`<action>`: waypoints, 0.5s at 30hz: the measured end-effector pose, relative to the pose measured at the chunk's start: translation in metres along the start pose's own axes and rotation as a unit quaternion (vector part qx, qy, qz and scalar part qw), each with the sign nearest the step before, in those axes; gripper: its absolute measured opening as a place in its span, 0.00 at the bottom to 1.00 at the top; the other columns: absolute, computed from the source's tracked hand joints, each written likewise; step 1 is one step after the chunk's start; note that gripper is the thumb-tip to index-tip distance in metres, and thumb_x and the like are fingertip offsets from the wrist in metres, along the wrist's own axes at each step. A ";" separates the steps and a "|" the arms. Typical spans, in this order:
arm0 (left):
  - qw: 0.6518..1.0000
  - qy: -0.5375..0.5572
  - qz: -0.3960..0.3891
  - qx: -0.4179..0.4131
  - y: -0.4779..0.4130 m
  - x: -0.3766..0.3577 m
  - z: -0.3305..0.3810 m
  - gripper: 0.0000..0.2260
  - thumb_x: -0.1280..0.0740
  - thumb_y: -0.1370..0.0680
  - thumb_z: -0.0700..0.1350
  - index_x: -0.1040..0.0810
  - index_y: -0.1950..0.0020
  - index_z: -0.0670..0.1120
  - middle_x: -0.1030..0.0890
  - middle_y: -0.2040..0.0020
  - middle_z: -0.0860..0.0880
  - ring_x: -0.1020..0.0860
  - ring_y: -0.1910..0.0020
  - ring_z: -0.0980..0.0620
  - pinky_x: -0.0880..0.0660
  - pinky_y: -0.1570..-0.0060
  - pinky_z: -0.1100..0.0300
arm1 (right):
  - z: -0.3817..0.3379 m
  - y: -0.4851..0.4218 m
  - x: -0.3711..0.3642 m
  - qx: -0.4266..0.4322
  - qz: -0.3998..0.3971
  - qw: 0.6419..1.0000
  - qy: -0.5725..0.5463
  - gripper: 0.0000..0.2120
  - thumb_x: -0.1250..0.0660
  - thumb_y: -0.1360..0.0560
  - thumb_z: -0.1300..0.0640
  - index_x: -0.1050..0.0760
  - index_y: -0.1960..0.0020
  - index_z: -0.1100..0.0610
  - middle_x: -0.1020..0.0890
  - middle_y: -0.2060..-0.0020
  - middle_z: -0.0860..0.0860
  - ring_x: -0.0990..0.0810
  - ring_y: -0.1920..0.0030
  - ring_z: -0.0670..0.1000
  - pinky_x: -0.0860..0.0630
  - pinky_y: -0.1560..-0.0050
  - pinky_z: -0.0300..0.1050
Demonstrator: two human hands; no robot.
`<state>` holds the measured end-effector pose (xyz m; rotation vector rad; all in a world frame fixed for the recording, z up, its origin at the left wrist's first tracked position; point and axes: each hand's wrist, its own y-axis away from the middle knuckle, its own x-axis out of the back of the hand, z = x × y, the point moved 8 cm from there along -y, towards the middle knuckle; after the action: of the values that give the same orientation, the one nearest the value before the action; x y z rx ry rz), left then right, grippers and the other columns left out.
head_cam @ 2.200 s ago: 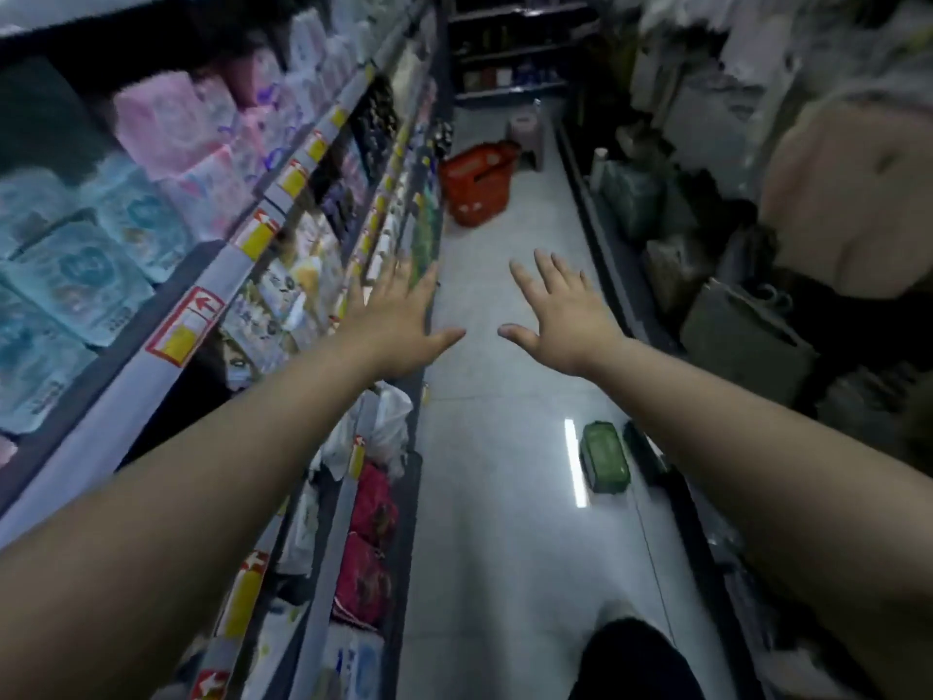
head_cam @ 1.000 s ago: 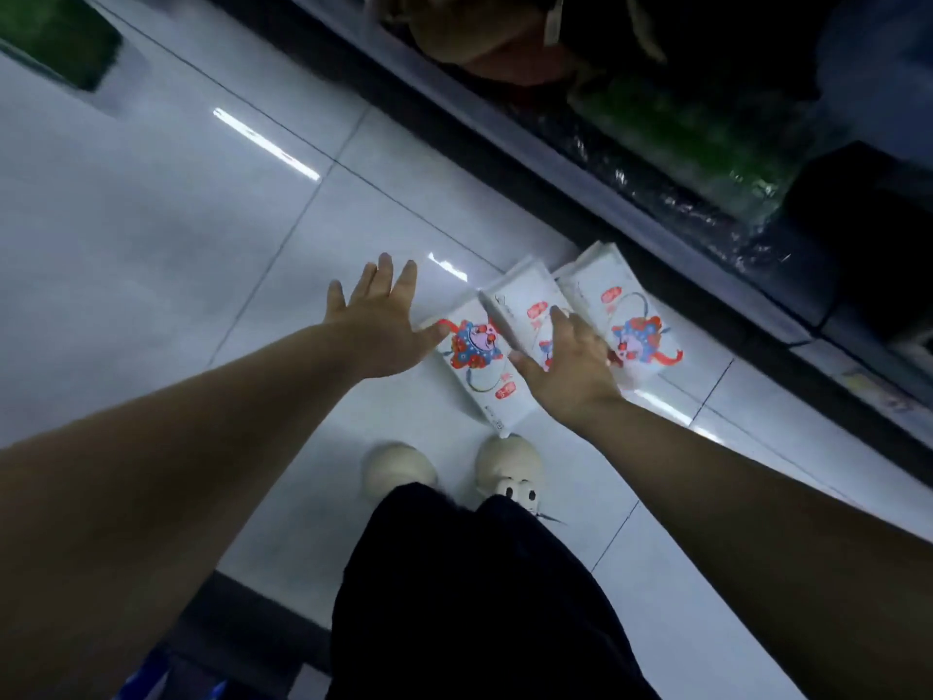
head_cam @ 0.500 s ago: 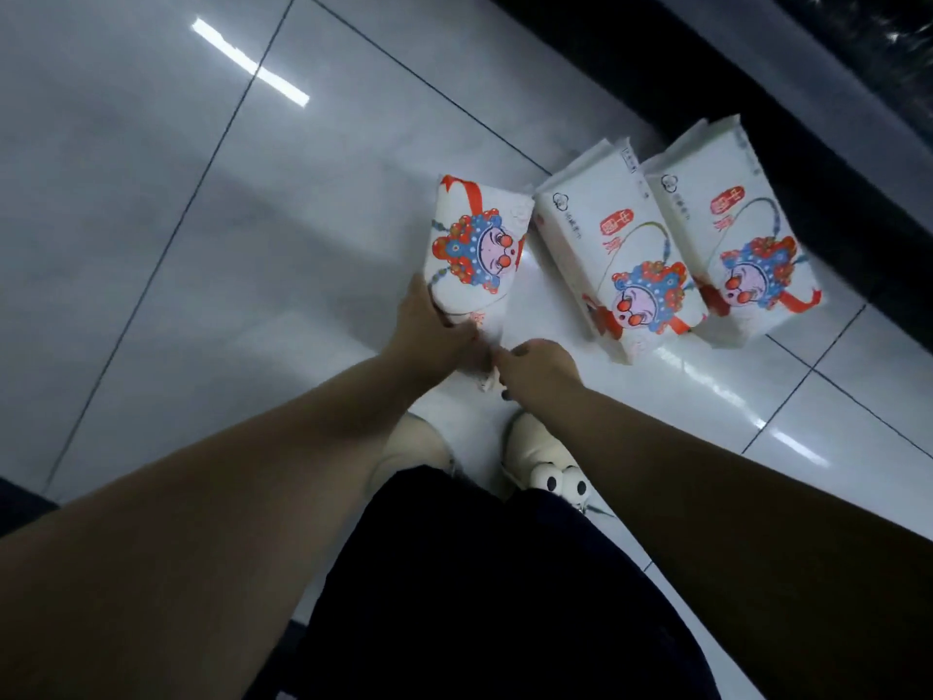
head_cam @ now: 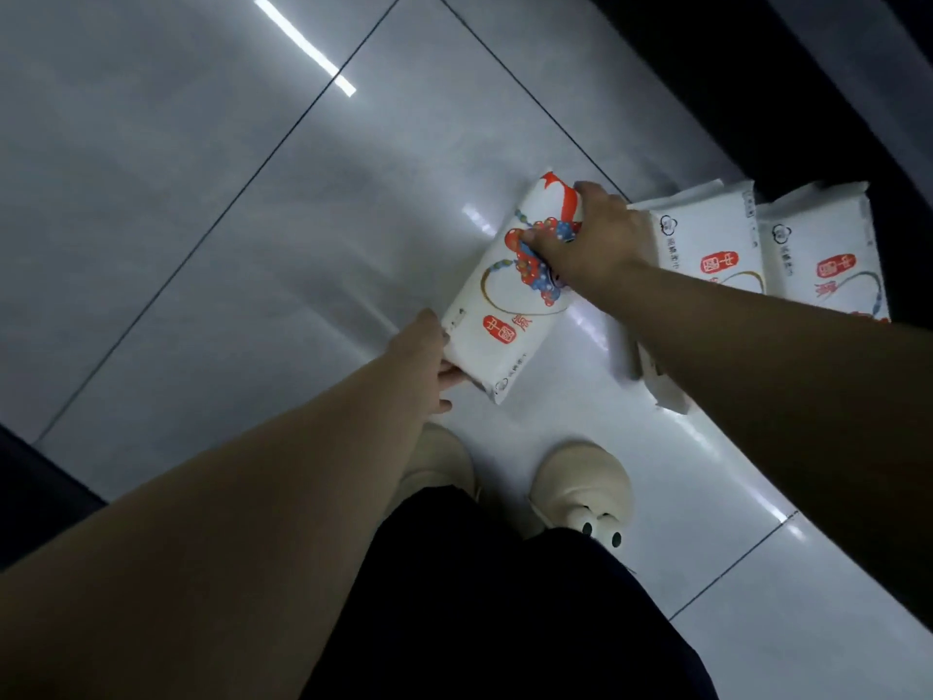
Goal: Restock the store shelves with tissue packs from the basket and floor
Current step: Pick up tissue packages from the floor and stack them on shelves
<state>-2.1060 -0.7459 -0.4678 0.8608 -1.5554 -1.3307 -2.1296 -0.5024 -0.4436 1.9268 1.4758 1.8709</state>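
Note:
A white tissue pack (head_cam: 505, 315) printed with a red and blue mask sits tilted just above the pale tiled floor, held from both ends. My left hand (head_cam: 429, 361) grips its near end, fingers tucked under it. My right hand (head_cam: 590, 245) grips its far end from above, fingers curled over the print. Two more tissue packs of the same kind lie side by side on the floor to the right, one (head_cam: 707, 250) partly behind my right forearm and one (head_cam: 828, 255) at the far right.
A dark shelf base (head_cam: 757, 83) runs along the top right behind the packs. My two cream shoes (head_cam: 580, 487) stand just below the held pack. Another dark shelf edge (head_cam: 30, 497) shows at the lower left. Glossy floor tiles (head_cam: 202, 169) stretch to the left.
My right hand has moved from the pack's near end to its far end, and the pack has turned so its mask print points away. The view has shifted left and closer.

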 end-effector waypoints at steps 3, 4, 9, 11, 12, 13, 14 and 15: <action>0.997 0.031 -0.010 -0.075 0.003 0.012 0.018 0.25 0.43 0.22 0.67 0.24 0.40 0.49 0.19 0.48 0.51 0.21 0.51 0.50 0.29 0.42 0.49 | 0.016 0.003 -0.016 -0.087 -0.062 0.991 -0.076 0.45 0.33 0.40 0.23 0.25 0.37 0.56 0.19 0.43 0.55 0.20 0.45 0.56 0.23 0.41 0.52; 0.995 0.031 -0.012 -0.090 0.003 0.018 0.023 0.32 0.42 0.28 0.74 0.25 0.38 0.51 0.20 0.43 0.52 0.21 0.47 0.49 0.28 0.40 0.51 | 0.016 0.007 -0.018 -0.107 -0.087 0.982 -0.130 0.47 0.32 0.44 0.22 0.23 0.39 0.56 0.18 0.45 0.55 0.18 0.47 0.55 0.22 0.43 0.51; 0.990 0.061 0.036 -0.118 0.031 0.067 0.032 0.45 0.32 0.44 0.75 0.32 0.36 0.50 0.20 0.43 0.44 0.18 0.48 0.43 0.22 0.45 0.43 | -0.008 0.046 0.001 -0.098 -0.145 0.956 -0.236 0.29 0.33 0.30 0.32 0.20 0.45 0.57 0.16 0.52 0.53 0.17 0.53 0.52 0.22 0.49 0.46; 0.989 0.084 0.000 -0.120 0.085 0.077 0.039 0.35 0.28 0.34 0.67 0.33 0.36 0.49 0.19 0.45 0.44 0.18 0.49 0.44 0.22 0.45 0.44 | -0.031 0.068 0.024 -0.075 -0.138 0.967 -0.200 0.39 0.39 0.34 0.23 0.20 0.45 0.56 0.16 0.51 0.54 0.17 0.50 0.54 0.22 0.44 0.51; 0.988 0.092 -0.002 -0.126 0.106 0.086 0.041 0.31 0.28 0.30 0.64 0.35 0.37 0.50 0.19 0.46 0.44 0.18 0.49 0.45 0.22 0.44 0.45 | -0.042 0.076 0.038 -0.063 -0.124 0.974 -0.177 0.47 0.44 0.41 0.17 0.21 0.44 0.55 0.16 0.50 0.55 0.18 0.49 0.56 0.23 0.41 0.54; 0.986 0.102 0.001 -0.133 0.129 0.096 0.042 0.27 0.29 0.27 0.62 0.36 0.38 0.50 0.19 0.47 0.45 0.19 0.48 0.45 0.22 0.44 0.45 | -0.053 0.082 0.051 -0.053 -0.121 0.977 -0.164 0.52 0.47 0.45 0.14 0.22 0.43 0.54 0.17 0.49 0.55 0.18 0.48 0.56 0.24 0.41 0.56; 0.985 0.112 0.007 -0.134 0.150 0.107 0.041 0.24 0.30 0.26 0.60 0.37 0.39 0.51 0.19 0.48 0.45 0.19 0.47 0.45 0.22 0.43 0.45 | -0.067 0.092 0.064 -0.041 -0.130 0.976 -0.169 0.51 0.47 0.44 0.14 0.22 0.43 0.54 0.17 0.49 0.54 0.18 0.48 0.56 0.23 0.42 0.55; 0.983 0.121 0.015 -0.140 0.175 0.118 0.041 0.23 0.31 0.25 0.59 0.37 0.39 0.51 0.19 0.49 0.46 0.19 0.47 0.45 0.22 0.42 0.44 | -0.082 0.105 0.077 -0.033 -0.145 0.972 -0.184 0.47 0.44 0.41 0.17 0.23 0.41 0.55 0.16 0.49 0.53 0.17 0.50 0.55 0.22 0.44 0.53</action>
<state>-2.1795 -0.8066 -0.2749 0.7860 -1.1569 -1.3297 -2.1531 -0.5519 -0.2999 1.7866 1.4588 1.3380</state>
